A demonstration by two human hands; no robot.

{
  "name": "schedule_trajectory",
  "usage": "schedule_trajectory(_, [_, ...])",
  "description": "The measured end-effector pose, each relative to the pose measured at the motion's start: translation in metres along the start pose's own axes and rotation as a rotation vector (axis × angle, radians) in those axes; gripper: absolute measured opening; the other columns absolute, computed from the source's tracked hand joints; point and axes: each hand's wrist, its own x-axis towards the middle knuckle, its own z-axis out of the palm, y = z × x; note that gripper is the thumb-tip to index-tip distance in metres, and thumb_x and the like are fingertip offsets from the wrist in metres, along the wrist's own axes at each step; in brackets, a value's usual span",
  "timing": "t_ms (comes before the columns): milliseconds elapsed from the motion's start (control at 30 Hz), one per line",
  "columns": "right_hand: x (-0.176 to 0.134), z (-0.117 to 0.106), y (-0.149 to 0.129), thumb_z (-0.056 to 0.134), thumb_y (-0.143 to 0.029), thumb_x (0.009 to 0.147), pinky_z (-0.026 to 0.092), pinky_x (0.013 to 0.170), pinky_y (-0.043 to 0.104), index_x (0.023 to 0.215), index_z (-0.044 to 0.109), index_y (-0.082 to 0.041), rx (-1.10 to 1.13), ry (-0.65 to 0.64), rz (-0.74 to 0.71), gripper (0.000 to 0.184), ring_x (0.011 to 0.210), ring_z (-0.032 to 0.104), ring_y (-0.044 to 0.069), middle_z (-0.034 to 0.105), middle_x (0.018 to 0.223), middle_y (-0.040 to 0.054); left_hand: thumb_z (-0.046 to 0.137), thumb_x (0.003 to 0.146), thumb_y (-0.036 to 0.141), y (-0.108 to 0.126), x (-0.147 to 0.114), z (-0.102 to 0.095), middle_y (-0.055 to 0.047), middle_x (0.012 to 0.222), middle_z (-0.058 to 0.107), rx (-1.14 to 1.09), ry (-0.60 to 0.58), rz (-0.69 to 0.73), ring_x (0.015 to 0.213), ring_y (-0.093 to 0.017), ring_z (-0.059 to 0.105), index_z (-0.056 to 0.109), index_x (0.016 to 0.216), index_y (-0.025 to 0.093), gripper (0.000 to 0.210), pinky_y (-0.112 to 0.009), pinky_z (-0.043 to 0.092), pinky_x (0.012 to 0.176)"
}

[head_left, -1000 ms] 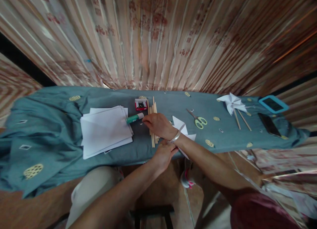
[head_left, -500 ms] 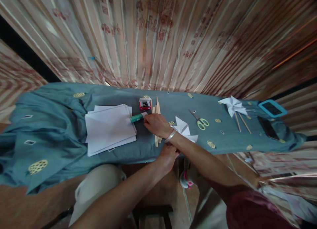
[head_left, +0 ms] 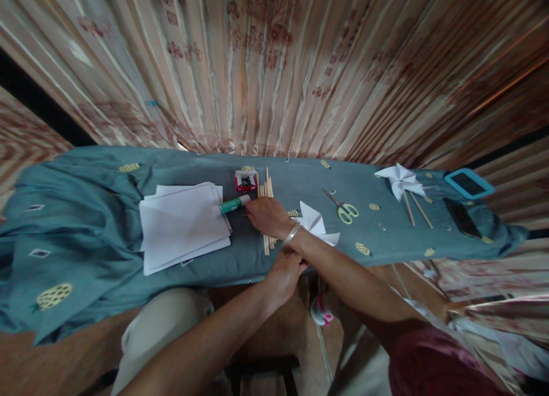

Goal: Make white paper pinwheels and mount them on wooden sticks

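Note:
My right hand [head_left: 268,217], with a silver bangle at the wrist, reaches across to the left over a bundle of thin wooden sticks [head_left: 266,246]. Its fingers are curled together beside a green and white glue stick [head_left: 232,205]; what they pinch, if anything, is hidden. Crossed beneath the right wrist, my left hand [head_left: 286,273] is closed at the table's front edge, its fingertips mostly covered. Just right of the hands lies a folded white paper pinwheel piece [head_left: 314,220], partly behind the right forearm. The glue stick overlaps the edge of a stack of white paper [head_left: 184,224].
A small red open box [head_left: 246,181] with dark contents stands behind the glue stick. Scissors [head_left: 346,213] with pale green handles lie to the right. Farther right are white paper pinwheels [head_left: 401,182] on sticks, a dark phone [head_left: 462,218] and a blue-framed tablet [head_left: 489,191].
The view has shifted slightly, so things on the table appear a little farther left. Both hands keep nearly the same crossed pose; the right fingers have shifted only slightly.

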Motion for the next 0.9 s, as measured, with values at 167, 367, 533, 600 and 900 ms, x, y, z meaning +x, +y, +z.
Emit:
schedule_trajectory(167, [-0.005, -0.004, 0.009, 0.043, -0.017, 0.094, 0.049, 0.076, 0.032, 0.099, 0.069, -0.012, 0.020, -0.004, 0.027, 0.027, 0.092, 0.070, 0.025, 0.074, 0.096, 0.0144, 0.069, 0.060, 0.014, 0.008, -0.006, 0.009, -0.008, 0.094, 0.072, 0.021, -0.049, 0.003, 0.108, -0.027, 0.060, 0.064, 0.070, 0.018, 0.012, -0.045, 0.042, 0.099])
schedule_trajectory(367, [-0.011, -0.004, 0.012, 0.048, -0.019, 0.094, 0.046, 0.084, 0.031, 0.103, 0.067, -0.013, 0.017, 0.079, -0.114, 0.022, 0.098, 0.065, 0.022, 0.073, 0.100, 0.0113, 0.074, 0.057, 0.014, 0.003, -0.003, 0.000, -0.009, 0.096, 0.072, -0.004, -0.065, 0.001, 0.108, -0.026, 0.061, 0.063, 0.070, 0.017, 0.017, -0.044, 0.042, 0.100])
schedule_trajectory(533, [-0.004, 0.004, 0.001, 0.043, -0.011, 0.094, 0.044, 0.087, 0.035, 0.097, 0.069, -0.010, -0.117, 0.091, -0.269, 0.026, 0.098, 0.064, 0.024, 0.072, 0.095, 0.0132, 0.070, 0.061, 0.015, -0.004, 0.003, -0.006, -0.008, 0.096, 0.072, -0.007, -0.007, 0.021, 0.111, -0.027, 0.060, 0.063, 0.076, 0.019, 0.017, -0.046, 0.042, 0.100])
schedule_trajectory(600, [-0.002, 0.005, -0.001, 0.041, -0.010, 0.094, 0.045, 0.084, 0.036, 0.095, 0.069, -0.010, -0.147, 0.080, -0.285, 0.028, 0.098, 0.064, 0.026, 0.072, 0.094, 0.0141, 0.069, 0.063, 0.017, -0.004, 0.003, -0.006, -0.008, 0.099, 0.072, 0.007, -0.015, 0.020, 0.113, -0.027, 0.059, 0.063, 0.078, 0.020, 0.016, -0.046, 0.042, 0.100])
schedule_trajectory(900, [-0.003, -0.001, 0.009, 0.053, -0.010, 0.085, 0.047, 0.079, 0.032, 0.089, 0.072, -0.011, 0.190, 0.147, -0.102, 0.019, 0.087, 0.067, 0.022, 0.074, 0.088, 0.0124, 0.069, 0.060, 0.012, 0.000, 0.000, 0.000, -0.007, 0.089, 0.072, 0.011, -0.019, 0.004, 0.100, -0.024, 0.063, 0.067, 0.075, 0.017, 0.016, -0.043, 0.044, 0.098])
